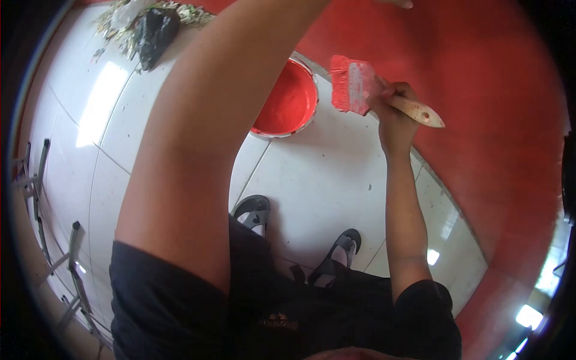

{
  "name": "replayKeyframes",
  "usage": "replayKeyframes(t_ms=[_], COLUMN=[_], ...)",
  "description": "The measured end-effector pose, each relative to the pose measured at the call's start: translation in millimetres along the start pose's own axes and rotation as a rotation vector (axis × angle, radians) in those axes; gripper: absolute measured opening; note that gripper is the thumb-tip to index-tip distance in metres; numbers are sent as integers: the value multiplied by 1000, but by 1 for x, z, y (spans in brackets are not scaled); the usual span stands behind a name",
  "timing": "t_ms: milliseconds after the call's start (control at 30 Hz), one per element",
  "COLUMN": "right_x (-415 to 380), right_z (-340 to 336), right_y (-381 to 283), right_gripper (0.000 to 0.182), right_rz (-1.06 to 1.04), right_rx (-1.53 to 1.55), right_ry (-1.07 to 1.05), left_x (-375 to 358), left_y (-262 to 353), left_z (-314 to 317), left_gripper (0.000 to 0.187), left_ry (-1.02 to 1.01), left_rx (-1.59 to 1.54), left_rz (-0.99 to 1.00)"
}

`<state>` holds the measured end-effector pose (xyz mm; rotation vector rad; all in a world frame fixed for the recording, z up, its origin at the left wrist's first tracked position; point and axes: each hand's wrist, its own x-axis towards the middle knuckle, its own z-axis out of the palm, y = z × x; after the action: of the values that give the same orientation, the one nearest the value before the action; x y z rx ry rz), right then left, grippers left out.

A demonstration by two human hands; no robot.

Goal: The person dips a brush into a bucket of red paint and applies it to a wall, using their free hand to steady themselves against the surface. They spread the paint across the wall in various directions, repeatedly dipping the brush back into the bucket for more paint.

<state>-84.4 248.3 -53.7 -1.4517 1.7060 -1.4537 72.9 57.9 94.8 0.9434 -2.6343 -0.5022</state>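
My right hand [399, 123] is closed around the pale wooden handle of a wide paintbrush [363, 90]. Wet red paint coats the bristles, which point left, and more is smeared over the ferrule. Left of the brush, on the floor, stands a bucket [315, 111] of red paint, partly hidden behind my raised left arm. Only some fingers of my left hand [399, 3] show at the top edge, stretched out in front of the red wall [480, 90]; the rest of that hand is out of frame. The brush is apart from the bucket.
White tiles [318, 174] make up the floor, and my sandalled feet [255, 210] stand on them. A black plastic bag [157, 33] lies beside scraped debris [192, 13] at upper left. Metal frame legs [75, 258] stick out at far left.
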Motion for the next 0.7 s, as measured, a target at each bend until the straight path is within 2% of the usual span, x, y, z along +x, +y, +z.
replayKeyframes(t_ms=[67,100,133,167,200,233,300,400,500,700], right_x=[8,12,15,16,15,12,7,4,0,-1], right_z=[18,32,48,65,81,97,118,137,139,131], right_y=[-14,-17,-20,-23,-26,-28,-28,-22,-15,-24], right_gripper=[17,17,17,17,17,17,18,15,13,18], right_rz=[-66,-80,-201,-321,-328,-317,-299,-75,-30,-34], right_rx=[-60,-59,-82,-105,-104,-135,-163,-287,-257,-134], right_ry=[-186,-189,-255,-316,-309,-304,-284,-297,-330,-276], left_x=[5,6,-16,-28,-35,-37,-35,-26,-24,-25], left_y=[-10,-14,-13,-12,-12,-14,-18,-33,-38,-32], left_z=[3,6,9,-1,-11,-15,-16,-12,-10,-3], left_gripper=[91,91,90,90,90,90,88,84,82,86], left_ry=[-7,-38,157,164,118,68,105,186,237,291], left_rx=[120,237,185,193,206,218,239,269,265,268], left_rz=[-14,-16,49,52,45,41,48,101,155,112])
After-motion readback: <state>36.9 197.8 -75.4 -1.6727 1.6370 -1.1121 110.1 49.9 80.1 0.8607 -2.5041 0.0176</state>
